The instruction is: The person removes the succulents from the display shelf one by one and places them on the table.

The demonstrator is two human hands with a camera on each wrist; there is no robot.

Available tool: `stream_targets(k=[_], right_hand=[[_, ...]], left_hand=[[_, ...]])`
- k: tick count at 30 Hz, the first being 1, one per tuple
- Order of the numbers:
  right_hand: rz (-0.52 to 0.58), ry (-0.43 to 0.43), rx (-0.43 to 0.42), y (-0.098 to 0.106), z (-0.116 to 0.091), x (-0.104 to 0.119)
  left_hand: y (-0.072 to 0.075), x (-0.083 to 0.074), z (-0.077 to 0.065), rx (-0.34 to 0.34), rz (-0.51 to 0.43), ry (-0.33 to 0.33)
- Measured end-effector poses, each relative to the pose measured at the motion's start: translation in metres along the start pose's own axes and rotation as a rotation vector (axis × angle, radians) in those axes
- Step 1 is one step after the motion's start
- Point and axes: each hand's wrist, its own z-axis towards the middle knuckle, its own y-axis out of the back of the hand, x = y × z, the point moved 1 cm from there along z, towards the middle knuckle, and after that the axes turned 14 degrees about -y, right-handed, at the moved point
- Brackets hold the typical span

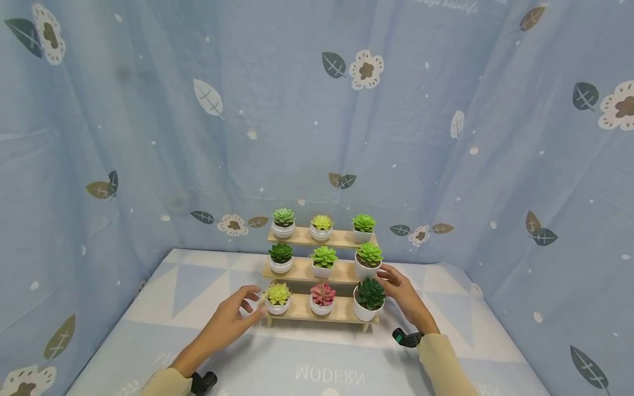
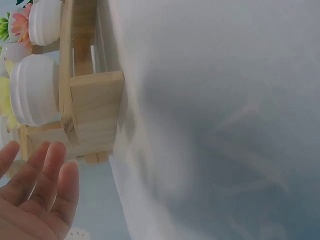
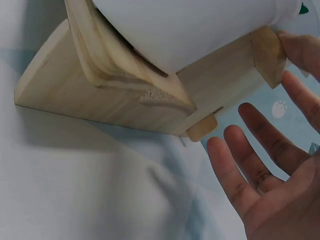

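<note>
On the patterned tabletop (image 1: 208, 286), against the blue curtain backdrop (image 1: 148, 137), stands a three-step wooden stand (image 1: 342, 309) with nine small potted succulents, three to a step. The left hand (image 1: 233, 318) is at the stand's left end, fingers spread and relaxed, its fingertips close to or just touching the bottom step beside the yellow-green plant (image 1: 278, 297); it holds nothing. The right hand (image 1: 403, 294) is at the right end, fingers likewise loose and apart, near the dark green plant (image 1: 369, 300) and the pot above it (image 1: 369, 259); whether it touches either pot cannot be told. The right wrist view shows open fingers (image 3: 260, 170) just off the stand's wooden end.

The likely trouble is tipping. The pots seem to sit loose on narrow steps, so an uneven lift or a jolt from one hand could probably slide or topple them, and a falling top pot would strike those below. The right hand's fingers are crowded by the two end pots, so a careless grasp might knock one off the step. The pink plant (image 1: 322, 297) in the middle of the bottom step is farthest from both hands. Behind, the curtain hangs close to the stand, leaving little room rearward.
</note>
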Motion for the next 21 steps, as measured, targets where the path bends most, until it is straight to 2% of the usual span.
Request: stream_targets(k=[10,17,21], right_hand=[[0.138,-0.058,0.066,-0.007,0.008,-0.007],[0.145,-0.064,0.090,-0.008,0.011,-0.011],[0.157,-0.050,0.112,-0.008,0.013,-0.012]], left_hand=[[-0.005,0.002,0.003,-0.006,-0.025,-0.004],[-0.009,0.002,0.006,-0.011,-0.038,-0.016],[-0.011,0.003,0.009,-0.004,-0.083,-0.025]])
